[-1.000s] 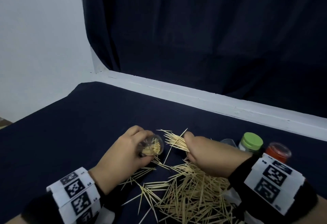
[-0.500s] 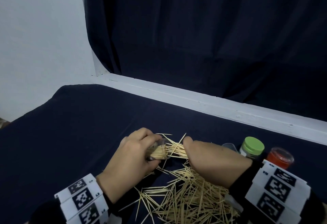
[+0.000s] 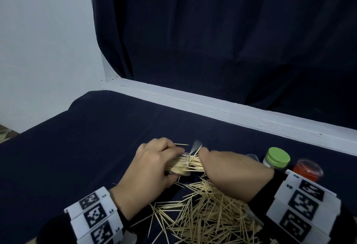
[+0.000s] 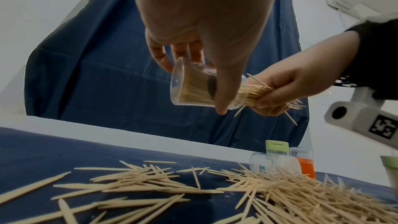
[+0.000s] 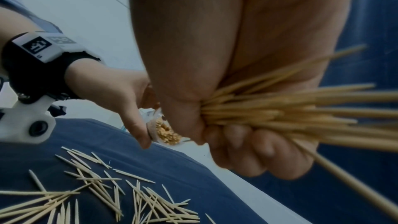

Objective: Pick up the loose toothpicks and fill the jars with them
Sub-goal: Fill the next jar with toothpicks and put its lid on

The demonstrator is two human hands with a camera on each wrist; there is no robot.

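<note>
Pile [image 3: 208, 214] of loose toothpicks sprawls on the dark cloth [image 3: 77, 157] at your 6 o'clock, most of the job by the look of it; sticks are feather-light, stiff, pointed, and they roll and cross-lock, so rake a tuft and square it rather than chase singles. Green-capped jar [image 3: 277, 158] and red jar [image 3: 307, 169] stand at 3 o'clock from your hands, just beside each other, well clear of the work. Clear jar [image 4: 193, 86] rides above the cloth in your left hand [image 3: 152, 168], tipped on its side, mouth toward 3 o'clock, already holding a good many sticks; fingers and thumb wrap its wall. Thin, slick plastic, so keep the hold mid-wall, not at the rim. Your right hand [image 3: 229, 172] is clenched on a bundle [image 5: 269, 108], its near ends in the jar's mouth. A few strays splay out [image 4: 290, 117]; pinch near the leading ends so the tips stay together and feed straight.
</note>
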